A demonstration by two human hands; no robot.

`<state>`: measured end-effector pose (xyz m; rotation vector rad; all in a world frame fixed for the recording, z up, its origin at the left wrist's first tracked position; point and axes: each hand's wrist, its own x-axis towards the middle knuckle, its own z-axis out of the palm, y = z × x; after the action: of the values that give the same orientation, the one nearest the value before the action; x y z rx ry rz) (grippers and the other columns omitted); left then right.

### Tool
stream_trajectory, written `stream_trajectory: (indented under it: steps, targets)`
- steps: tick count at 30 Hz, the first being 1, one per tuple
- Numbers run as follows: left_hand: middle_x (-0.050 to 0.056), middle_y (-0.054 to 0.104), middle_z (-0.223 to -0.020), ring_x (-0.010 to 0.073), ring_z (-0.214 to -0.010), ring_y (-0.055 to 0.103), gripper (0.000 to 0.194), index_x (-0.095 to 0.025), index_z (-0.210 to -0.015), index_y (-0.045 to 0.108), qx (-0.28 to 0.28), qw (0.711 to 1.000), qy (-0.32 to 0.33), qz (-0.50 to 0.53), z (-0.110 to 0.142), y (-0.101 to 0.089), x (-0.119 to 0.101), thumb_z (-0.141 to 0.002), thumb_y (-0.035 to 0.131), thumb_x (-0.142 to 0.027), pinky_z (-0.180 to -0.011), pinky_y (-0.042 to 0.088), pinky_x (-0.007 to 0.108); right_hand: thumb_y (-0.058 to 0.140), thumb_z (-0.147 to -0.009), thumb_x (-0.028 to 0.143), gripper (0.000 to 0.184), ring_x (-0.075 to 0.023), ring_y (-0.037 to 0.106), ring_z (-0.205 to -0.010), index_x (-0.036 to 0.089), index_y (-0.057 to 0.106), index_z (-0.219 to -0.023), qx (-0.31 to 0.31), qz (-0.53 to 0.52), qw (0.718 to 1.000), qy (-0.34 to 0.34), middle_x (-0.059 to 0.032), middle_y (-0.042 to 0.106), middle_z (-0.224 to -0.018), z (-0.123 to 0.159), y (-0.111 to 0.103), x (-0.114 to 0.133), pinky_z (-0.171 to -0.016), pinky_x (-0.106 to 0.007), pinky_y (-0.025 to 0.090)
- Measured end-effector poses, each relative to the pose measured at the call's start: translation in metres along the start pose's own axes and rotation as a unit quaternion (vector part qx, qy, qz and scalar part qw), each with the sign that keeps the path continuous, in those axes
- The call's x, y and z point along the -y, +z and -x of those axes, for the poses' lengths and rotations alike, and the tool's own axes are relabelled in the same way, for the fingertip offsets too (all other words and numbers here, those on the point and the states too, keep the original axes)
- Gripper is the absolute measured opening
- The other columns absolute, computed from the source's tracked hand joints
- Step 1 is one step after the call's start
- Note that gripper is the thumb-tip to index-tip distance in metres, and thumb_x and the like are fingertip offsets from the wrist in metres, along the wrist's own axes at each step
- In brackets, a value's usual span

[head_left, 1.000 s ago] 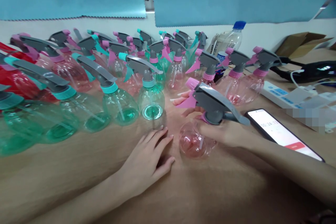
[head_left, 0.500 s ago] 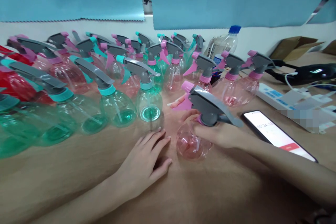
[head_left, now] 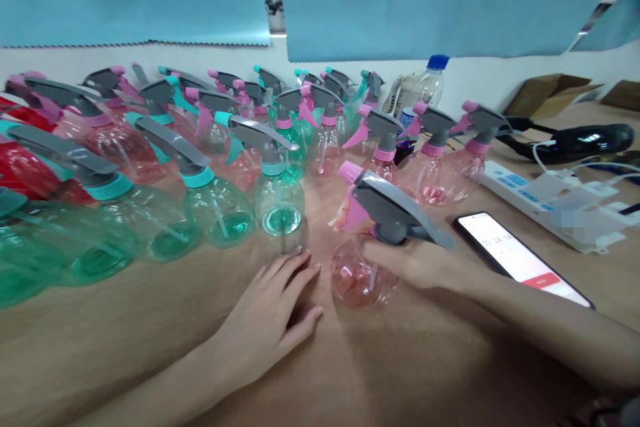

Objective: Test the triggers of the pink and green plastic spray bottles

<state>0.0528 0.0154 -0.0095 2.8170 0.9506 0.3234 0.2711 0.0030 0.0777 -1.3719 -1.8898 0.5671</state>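
Observation:
My right hand (head_left: 415,260) is wrapped round the neck of a pink spray bottle (head_left: 357,280) with a grey and pink trigger head. The bottle rests on the table, its nozzle pointing to the left and away from me; most of the collar is covered by my fingers. Flat on the wooden table (head_left: 210,360), just left of that bottle, lies my left hand (head_left: 273,307), fingers spread and holding nothing. Beyond its fingertips stands a green spray bottle (head_left: 280,203) with a teal collar.
Several green and pink spray bottles (head_left: 220,207) crowd the left and back. On the right are a phone (head_left: 525,260) with a timer, a white power strip (head_left: 530,207) with cables, and a black object (head_left: 590,143). A blue-capped bottle (head_left: 430,87) and an open cardboard box (head_left: 547,97) stand behind.
The whole view has shifted slightly, so things appear a little further left and lower. My right hand keeps its hold, its fingers now drawn in closer under the trigger. My left hand stays flat.

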Motion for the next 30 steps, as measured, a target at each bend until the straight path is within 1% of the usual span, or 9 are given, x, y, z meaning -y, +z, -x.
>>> stream_trajectory:
  steps: [5, 8, 11, 13, 15, 18, 20, 27, 30]
  targets:
    - [0.014, 0.049, -0.136, 0.0303, -0.125, 0.045, 0.044, -0.016, -0.130, 0.047, -0.001, 1.000, -0.001, 0.003, 0.001, 0.001, 0.000, -0.091, 0.051, -0.036, -0.099, 0.040, 0.048, 0.050, -0.065, 0.019, 0.029, -0.0061, 0.026, -0.033, 0.023, 0.027, -0.048, -0.012, -0.010, 1.000, 0.015, 0.0080, 0.027, -0.039, -0.001, -0.003, 0.008, -0.032, -0.020, 0.031]
    - [0.013, 0.050, -0.136, 0.0301, -0.124, 0.045, 0.044, -0.018, -0.131, 0.048, -0.009, 1.000, -0.003, 0.006, 0.002, 0.002, 0.001, -0.091, 0.051, -0.036, -0.100, 0.040, 0.048, 0.050, -0.062, 0.017, 0.023, -0.0065, 0.032, -0.035, 0.023, 0.033, -0.048, -0.021, -0.021, 0.999, 0.015, 0.0077, 0.033, -0.041, -0.001, -0.003, 0.007, -0.032, -0.019, 0.031]
    - [0.013, 0.051, -0.135, 0.0302, -0.124, 0.046, 0.045, -0.018, -0.131, 0.048, -0.009, 1.000, -0.003, 0.005, 0.001, 0.002, 0.001, -0.090, 0.052, -0.036, -0.100, 0.040, 0.047, 0.051, -0.062, 0.014, 0.011, -0.0090, 0.048, -0.043, 0.024, 0.052, -0.058, -0.025, -0.041, 0.999, 0.014, 0.0068, 0.048, -0.048, 0.000, -0.002, 0.001, -0.041, -0.020, 0.043]
    - [0.013, 0.051, -0.135, 0.0303, -0.123, 0.046, 0.045, -0.017, -0.130, 0.048, -0.006, 1.000, -0.004, 0.004, 0.001, 0.001, 0.001, -0.090, 0.052, -0.037, -0.099, 0.040, 0.047, 0.051, -0.063, 0.012, 0.019, -0.0128, 0.061, -0.057, 0.026, 0.062, -0.073, -0.024, -0.065, 0.998, 0.001, 0.0049, 0.059, -0.059, 0.000, 0.000, -0.003, -0.052, -0.023, 0.052]
    - [0.013, 0.050, -0.135, 0.0304, -0.124, 0.046, 0.045, -0.017, -0.130, 0.048, -0.003, 1.000, -0.004, 0.001, 0.001, 0.001, 0.001, -0.091, 0.052, -0.037, -0.100, 0.040, 0.048, 0.050, -0.065, 0.011, 0.033, -0.0157, 0.067, -0.076, 0.026, 0.065, -0.089, -0.003, -0.095, 0.995, -0.014, 0.0028, 0.067, -0.073, 0.000, 0.003, -0.007, -0.062, -0.024, 0.055]
    - [0.013, 0.049, -0.137, 0.0300, -0.125, 0.045, 0.045, -0.018, -0.131, 0.046, 0.000, 1.000, -0.005, -0.003, 0.000, 0.001, 0.001, -0.091, 0.051, -0.038, -0.100, 0.039, 0.048, 0.048, -0.069, 0.010, 0.046, -0.0160, 0.068, -0.087, 0.027, 0.061, -0.110, 0.021, -0.120, 0.992, -0.036, 0.0008, 0.069, -0.091, 0.000, 0.006, -0.014, -0.070, -0.025, 0.056]
    - [0.013, 0.048, -0.137, 0.0300, -0.125, 0.044, 0.045, -0.017, -0.132, 0.046, 0.002, 1.000, -0.004, -0.003, 0.000, 0.002, 0.001, -0.092, 0.050, -0.038, -0.100, 0.039, 0.048, 0.048, -0.072, 0.012, 0.047, -0.0156, 0.068, -0.087, 0.026, 0.058, -0.116, 0.020, -0.124, 0.991, -0.050, -0.0005, 0.069, -0.099, 0.000, 0.008, -0.018, -0.071, -0.025, 0.056]
    - [0.013, 0.049, -0.137, 0.0301, -0.124, 0.045, 0.045, -0.017, -0.131, 0.046, 0.002, 1.000, -0.003, -0.003, 0.001, 0.001, 0.000, -0.092, 0.050, -0.037, -0.100, 0.040, 0.049, 0.048, -0.074, 0.012, 0.050, -0.0150, 0.068, -0.084, 0.027, 0.055, -0.121, 0.017, -0.127, 0.990, -0.063, 0.0001, 0.069, -0.096, 0.000, 0.010, -0.020, -0.074, -0.027, 0.056]
    - [0.014, 0.048, -0.137, 0.0301, -0.125, 0.044, 0.045, -0.016, -0.132, 0.046, 0.003, 1.000, 0.001, -0.008, 0.001, 0.002, 0.001, -0.092, 0.050, -0.037, -0.100, 0.039, 0.049, 0.050, -0.075, 0.010, 0.053, -0.0143, 0.068, -0.088, 0.028, 0.053, -0.124, 0.020, -0.152, 0.986, -0.069, -0.0004, 0.069, -0.104, 0.000, 0.010, -0.020, -0.077, -0.026, 0.056]
